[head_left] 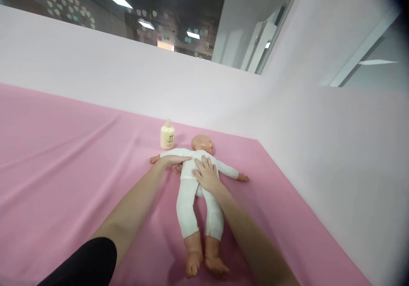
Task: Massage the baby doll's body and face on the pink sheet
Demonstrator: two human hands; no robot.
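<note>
A baby doll (188, 207) in a white cloth body lies stretched out on a pink sheet, head away from me and turned to the right. Its arms are spread and its bare feet point toward me. My right hand (206, 174) rests flat on the doll's torso with the fingers apart. At the left side of the torso is my left hand (177, 161), turned on edge, its thumb side reaching over the doll and its other fingers extended beside it. Neither hand grips anything. Beyond the doll's outstretched left-side arm stands a pale yellow pump bottle (167, 136).
The pink sheet (79, 158) has long creases on the left. A white wall (128, 73) runs along the back and another (335, 158) along the right. Above the back wall is a window (143, 5) with heart stickers and light reflections.
</note>
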